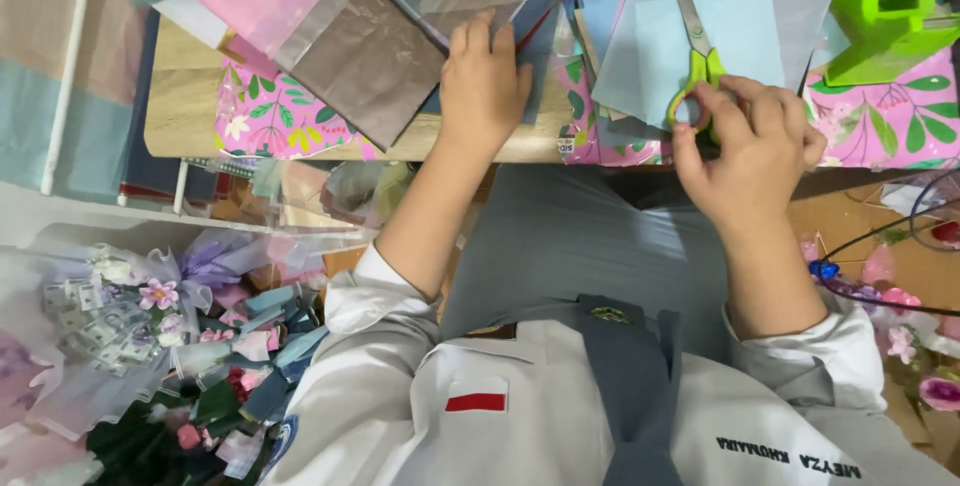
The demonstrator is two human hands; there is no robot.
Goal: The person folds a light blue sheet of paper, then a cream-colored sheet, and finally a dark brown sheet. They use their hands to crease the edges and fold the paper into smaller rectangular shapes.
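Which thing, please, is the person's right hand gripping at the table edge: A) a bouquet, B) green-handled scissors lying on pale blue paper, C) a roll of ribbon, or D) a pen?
B: the right hand has its fingers on the green handle of the scissors, whose blades lie on the pale blue paper.

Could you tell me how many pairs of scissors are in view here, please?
1. The green-handled scissors lie on pale blue paper sheets under the right hand; more could be hidden beneath the papers.
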